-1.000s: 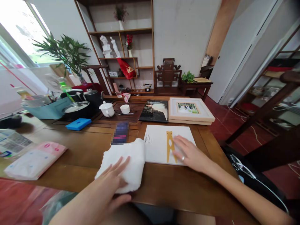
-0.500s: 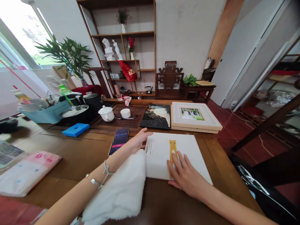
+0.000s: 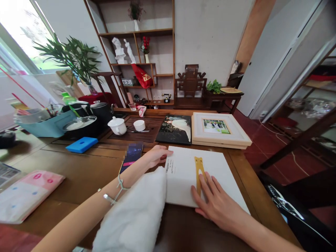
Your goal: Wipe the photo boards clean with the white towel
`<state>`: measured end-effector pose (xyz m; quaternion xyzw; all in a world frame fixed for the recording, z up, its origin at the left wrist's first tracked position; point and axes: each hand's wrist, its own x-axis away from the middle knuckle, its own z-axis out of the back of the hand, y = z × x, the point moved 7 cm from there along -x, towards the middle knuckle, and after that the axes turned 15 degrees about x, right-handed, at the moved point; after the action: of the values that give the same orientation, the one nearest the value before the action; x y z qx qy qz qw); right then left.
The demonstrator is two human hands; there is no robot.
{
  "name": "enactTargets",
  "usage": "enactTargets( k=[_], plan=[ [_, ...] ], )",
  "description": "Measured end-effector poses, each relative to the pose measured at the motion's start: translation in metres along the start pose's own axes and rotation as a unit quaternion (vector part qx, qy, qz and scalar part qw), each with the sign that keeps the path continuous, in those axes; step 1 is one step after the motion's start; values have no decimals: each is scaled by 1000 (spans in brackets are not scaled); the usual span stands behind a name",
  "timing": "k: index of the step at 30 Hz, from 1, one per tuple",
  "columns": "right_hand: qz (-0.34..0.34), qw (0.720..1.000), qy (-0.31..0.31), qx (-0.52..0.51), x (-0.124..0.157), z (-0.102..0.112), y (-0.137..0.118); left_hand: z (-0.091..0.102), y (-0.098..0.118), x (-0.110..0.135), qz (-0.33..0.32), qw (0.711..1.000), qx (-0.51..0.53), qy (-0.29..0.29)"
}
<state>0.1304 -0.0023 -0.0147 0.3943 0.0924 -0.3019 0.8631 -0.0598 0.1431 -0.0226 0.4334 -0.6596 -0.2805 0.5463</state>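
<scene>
A white board (image 3: 183,171) lies flat on the wooden table (image 3: 86,171), back side up, with a yellow stand piece (image 3: 199,167) on it. My right hand (image 3: 214,201) lies flat on its near part, fingers spread over the yellow piece. My left hand (image 3: 155,156) curls round the board's far left corner, fingers bent on the edge. A white cloth (image 3: 139,213) lies under my left forearm. A phone (image 3: 131,157) rests just left of that hand.
Two framed pictures, one dark (image 3: 175,129) and one white (image 3: 219,129), lie beyond the board. A tea tray with a white teapot (image 3: 117,126) and cup (image 3: 139,125), a blue box (image 3: 82,144), black pots, a teal tub and a pink packet (image 3: 28,194) stand left.
My left hand left the white cloth, reached forward over it and closed on the board's far left corner. My right hand stayed flat on the board, sliding slightly nearer.
</scene>
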Motion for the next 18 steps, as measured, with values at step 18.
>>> enactTargets(
  k=[18],
  plan=[
    [-81, 992, 28, -98, 35, 5, 35, -32, 21, 27, -34, 998, 21, -43]
  ],
)
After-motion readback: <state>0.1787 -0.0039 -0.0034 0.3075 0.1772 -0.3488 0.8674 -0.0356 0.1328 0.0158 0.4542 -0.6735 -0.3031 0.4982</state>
